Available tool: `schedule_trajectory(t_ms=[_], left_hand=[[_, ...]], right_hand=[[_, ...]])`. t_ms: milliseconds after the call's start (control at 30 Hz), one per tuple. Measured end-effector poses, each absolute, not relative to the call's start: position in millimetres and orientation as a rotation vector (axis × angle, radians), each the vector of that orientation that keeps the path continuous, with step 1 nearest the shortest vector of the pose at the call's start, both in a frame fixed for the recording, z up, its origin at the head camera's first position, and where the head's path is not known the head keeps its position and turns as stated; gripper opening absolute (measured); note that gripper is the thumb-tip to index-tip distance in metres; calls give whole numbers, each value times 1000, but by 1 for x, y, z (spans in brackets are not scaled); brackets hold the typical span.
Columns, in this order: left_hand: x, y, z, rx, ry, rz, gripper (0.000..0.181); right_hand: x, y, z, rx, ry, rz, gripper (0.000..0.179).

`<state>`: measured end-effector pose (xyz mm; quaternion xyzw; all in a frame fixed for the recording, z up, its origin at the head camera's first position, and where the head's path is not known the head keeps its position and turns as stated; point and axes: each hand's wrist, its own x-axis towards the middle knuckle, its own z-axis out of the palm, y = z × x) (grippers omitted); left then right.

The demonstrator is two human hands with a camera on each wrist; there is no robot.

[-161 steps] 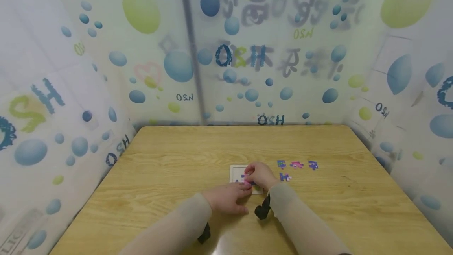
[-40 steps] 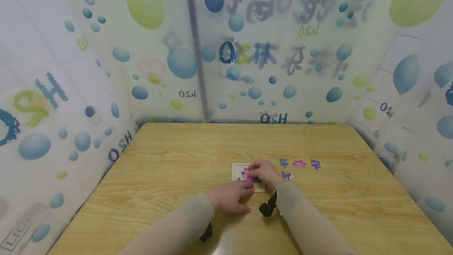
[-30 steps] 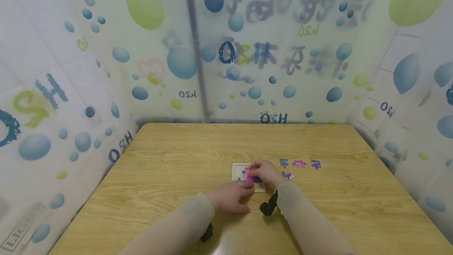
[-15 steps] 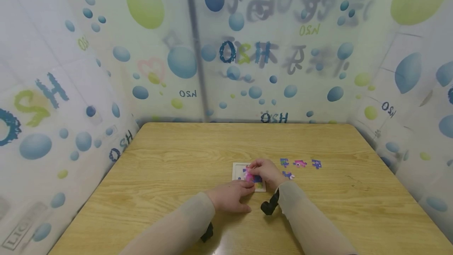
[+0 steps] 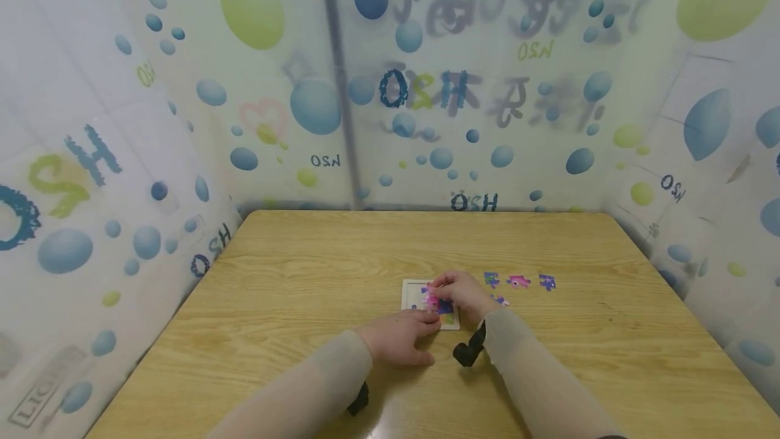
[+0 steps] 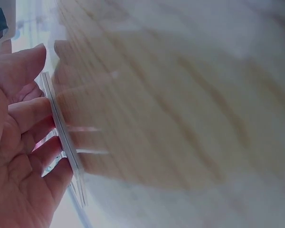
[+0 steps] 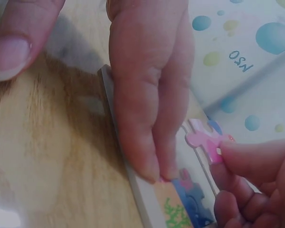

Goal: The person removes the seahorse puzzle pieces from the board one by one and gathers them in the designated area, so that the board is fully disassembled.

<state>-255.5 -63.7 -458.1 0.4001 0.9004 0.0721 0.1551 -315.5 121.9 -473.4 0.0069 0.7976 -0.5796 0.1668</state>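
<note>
Nearest, at the bottom of the head view, two pale sleeves enter: the left sleeve (image 5: 298, 388) slants up rightward from left of centre, the right sleeve (image 5: 548, 378) leans up leftward from the lower right. A black device (image 5: 468, 352) hangs under the right wrist, and a dark one (image 5: 359, 400) shows below the left cuff.

The left hand (image 5: 397, 339) lies palm down just below and right of the frame's centre, its fingers straight and close together, the tips pressing on the near part of the puzzle board (image 5: 405, 295); its thumb is held apart, toward the bottom of the frame. The right hand (image 5: 466, 292) bends in from the right over the board, thumb and forefinger pinching a pink puzzle piece (image 7: 208, 142). In the right wrist view that piece is tilted, right of centre, above the board. Other pieces (image 7: 192, 202) fill part of the board.

Right of the hand, four loose pieces (image 5: 518, 282) lie on the tabletop (image 5: 292, 276), the nearest partly hidden. Beyond stands a pale wall (image 5: 274, 73) with blue and green spots.
</note>
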Motion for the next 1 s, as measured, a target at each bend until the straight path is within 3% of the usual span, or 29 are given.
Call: schedule_trajectory(t_ms=[400,1000], left_hand=[[-256,-65,-458,1112,2574,204,67],[-253,-63,-457,1085,2579,201,67]], right_hand=[[-314,139,-460,-37,2357,-1554,13],[-312,211,-462,39,2413,-1500,25]])
